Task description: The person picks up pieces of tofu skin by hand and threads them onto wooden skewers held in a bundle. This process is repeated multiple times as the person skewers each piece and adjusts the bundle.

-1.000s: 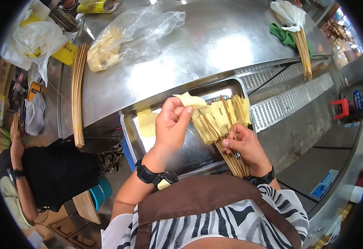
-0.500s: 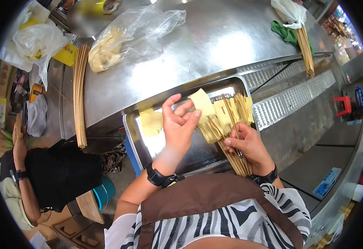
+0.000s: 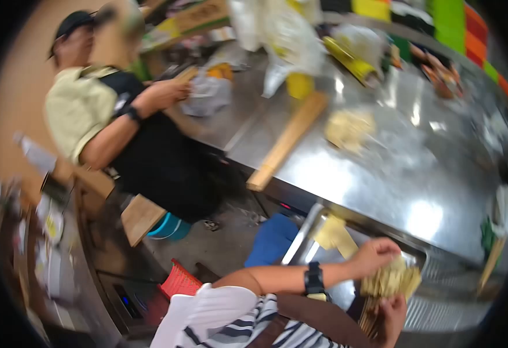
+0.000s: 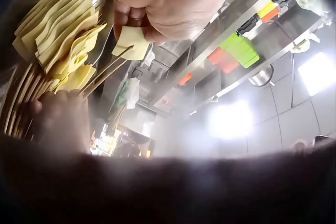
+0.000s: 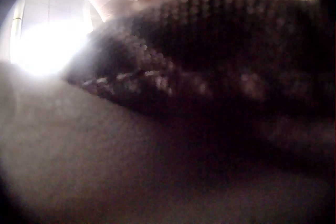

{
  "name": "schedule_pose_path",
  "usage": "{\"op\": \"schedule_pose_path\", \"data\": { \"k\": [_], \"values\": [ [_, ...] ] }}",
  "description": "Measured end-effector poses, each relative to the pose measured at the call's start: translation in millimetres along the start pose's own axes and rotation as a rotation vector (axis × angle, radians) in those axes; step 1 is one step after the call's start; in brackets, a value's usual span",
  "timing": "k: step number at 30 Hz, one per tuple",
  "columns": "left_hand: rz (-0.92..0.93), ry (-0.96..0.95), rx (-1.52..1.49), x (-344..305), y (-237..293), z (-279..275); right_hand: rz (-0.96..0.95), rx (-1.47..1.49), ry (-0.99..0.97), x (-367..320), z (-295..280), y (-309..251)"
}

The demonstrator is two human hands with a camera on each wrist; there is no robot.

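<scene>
In the left wrist view my left hand (image 4: 163, 1) pinches a small pale yellow tofu sheet (image 4: 132, 43) between thumb and fingers. Tips of two thin wooden skewers (image 4: 105, 73) meet this sheet, one of them overlapping its face. My right hand (image 3: 394, 316) grips the skewers from below, along with a bundle of loaded skewers. Folded tofu sheets (image 4: 58, 27) crowd the upper ends of that bundle. Both hands are over a metal tray (image 3: 300, 235), where more flat sheets (image 3: 334, 233) lie on the left side. A dark strap and blur fill most of the right wrist view.
A steel table (image 3: 381, 185) runs behind the tray, with a bundle of bare skewers (image 3: 288, 142) and bagged sheets (image 3: 349, 129) on it. At left stands another person (image 3: 143, 122) in a black apron. A red stool (image 3: 179, 281) and teal bucket (image 3: 171, 226) are on the floor.
The head view has swung left and blurred, bringing the other person into fuller view. My left hand has carried its tofu sheet to the skewer tips; the right hand keeps its grip.
</scene>
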State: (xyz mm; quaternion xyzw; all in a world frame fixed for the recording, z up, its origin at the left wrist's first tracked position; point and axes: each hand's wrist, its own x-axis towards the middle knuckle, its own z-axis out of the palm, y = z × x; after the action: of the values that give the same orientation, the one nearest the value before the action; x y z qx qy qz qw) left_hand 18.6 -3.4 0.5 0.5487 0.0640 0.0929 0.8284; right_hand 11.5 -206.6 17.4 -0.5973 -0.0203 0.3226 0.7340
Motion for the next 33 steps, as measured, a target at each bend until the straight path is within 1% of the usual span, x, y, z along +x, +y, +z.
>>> {"op": "schedule_pose_path", "data": {
  "k": [1,3,5,7,9,10,13,15,17,19,20,21,22,23,24,25,26,27,28,29,31,33],
  "values": [
    [0.011,-0.028,0.006,-2.4,4.8,-2.4,-0.071,-0.043,-0.019,5.6,-6.7,4.8],
    [0.048,0.006,0.018,-9.2,12.0,-0.4,0.091,-0.079,0.058,-14.4,20.8,-26.1],
    [0.106,0.035,0.047,-10.5,8.5,3.6,0.075,-0.11,0.038,-14.1,17.6,-27.5],
    [0.027,0.097,-0.015,-12.1,7.6,6.2,0.07,-0.147,0.04,-18.5,21.5,-32.8],
    [0.027,0.099,-0.031,-11.5,5.9,7.4,0.1,-0.122,0.072,-21.6,29.7,-37.4],
    [0.026,0.093,-0.045,-11.8,5.1,7.3,0.103,-0.08,0.058,-22.7,29.7,-36.2],
    [0.004,0.082,-0.043,-11.6,8.2,7.4,0.097,-0.103,0.082,-22.9,34.2,-38.6],
    [-0.019,0.076,-0.028,-11.8,7.6,7.8,0.091,-0.117,0.065,-19.9,23.4,-30.2],
    [-0.028,0.048,-0.074,-11.9,5.5,6.8,0.086,-0.131,0.045,-6.0,8.0,-17.5],
    [-0.033,0.071,-0.011,-9.6,0.1,5.7,-0.033,-0.089,-0.017,3.1,-6.7,3.9],
    [0.003,0.102,0.113,-9.5,-5.3,4.5,-0.02,-0.051,-0.008,-1.2,1.2,1.6],
    [-0.06,0.1,0.06,-11.2,-0.6,5.5,-0.002,-0.007,0.031,-1.4,12.8,-10.5],
    [-0.091,0.146,-0.101,-9.4,-6.1,8.1,0.051,0.051,0.048,-6.9,21.4,-19.4],
    [-0.073,0.137,0.003,-11.7,-16.8,3.3,0.06,0.056,0.066,-9.9,19.6,-18.4],
    [-0.106,0.108,-0.195,-13.6,-12.1,4.0,0.034,0.057,0.054,-7.8,9.8,-11.4],
    [-0.183,0.135,-0.068,-15.8,3.6,4.9,0.06,0.015,0.047,-5.7,7.6,-13.9],
    [-0.132,0.154,-0.103,-15.8,7.2,8.7,0.088,0.023,0.049,-3.2,4.1,-12.9],
    [-0.163,0.169,-0.05,-15.6,9.9,7.6,0.099,0.026,0.02,1.0,2.1,-13.0],
    [-0.146,0.163,-0.122,-15.9,12.9,8.6,0.102,0.049,0.015,2.9,2.4,-13.6],
    [-0.158,0.137,-0.129,-15.7,12.4,10.6,0.103,0.071,-0.014,4.1,2.3,-13.4],
    [-0.127,0.177,-0.133,-17.0,14.0,8.4,0.095,0.113,-0.014,3.2,1.3,-11.4],
    [-0.125,0.173,-0.118,-16.1,12.9,7.8,0.116,0.1,-0.005,2.1,1.2,-15.5]
  ]
}}
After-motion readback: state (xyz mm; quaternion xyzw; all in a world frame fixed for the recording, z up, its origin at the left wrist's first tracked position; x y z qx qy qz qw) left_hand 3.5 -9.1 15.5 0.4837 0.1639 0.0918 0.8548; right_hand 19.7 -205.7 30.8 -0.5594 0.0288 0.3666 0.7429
